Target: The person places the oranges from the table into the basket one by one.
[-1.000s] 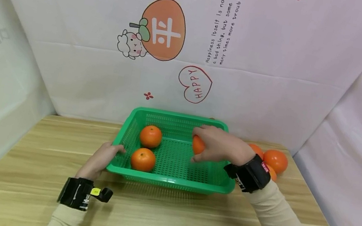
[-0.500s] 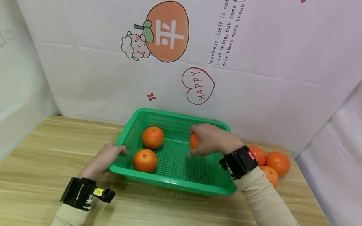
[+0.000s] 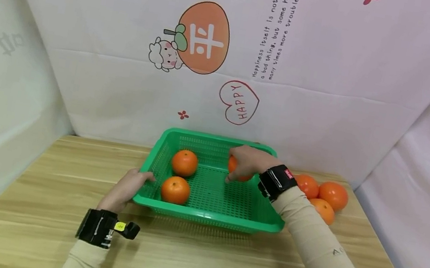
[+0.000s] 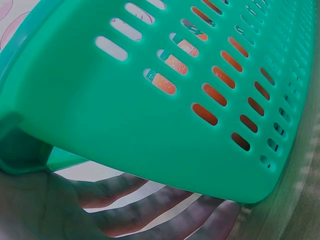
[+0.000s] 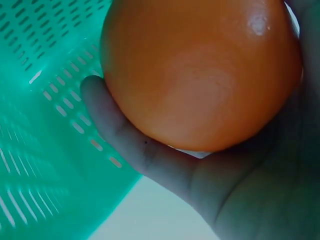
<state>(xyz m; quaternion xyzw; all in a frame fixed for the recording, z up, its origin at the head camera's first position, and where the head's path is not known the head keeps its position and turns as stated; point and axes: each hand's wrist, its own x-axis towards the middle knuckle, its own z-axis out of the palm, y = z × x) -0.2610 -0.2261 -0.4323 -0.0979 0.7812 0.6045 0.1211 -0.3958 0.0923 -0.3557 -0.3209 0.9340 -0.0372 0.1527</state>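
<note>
My left hand (image 3: pixel 129 190) grips the left rim of a green plastic basket (image 3: pixel 205 218). The thumb lies over the rim, and the fingers (image 4: pixel 145 212) spread along the outer wall in the left wrist view. Over the right half of the basket, my right hand (image 3: pixel 251 160) holds an orange (image 3: pixel 240 174). The right wrist view shows the thumb (image 5: pixel 125 137) curled along this fruit's lower side; the other fingers are mostly hidden. On the left of the basket floor sit two oranges, one behind (image 3: pixel 184 163) and one in front (image 3: pixel 175 190).
Several more oranges (image 3: pixel 332 196) cluster on the wooden table (image 3: pixel 193 263) right of the basket, close to my right forearm. A printed cloth (image 3: pixel 307 121) hangs right behind the basket, and white cloth (image 3: pixel 1 84) flanks both sides.
My right hand and forearm have moved left with the orange, uncovering more of the oranges on the right. The left hand keeps its grip on the rim. The head view has shifted slightly.
</note>
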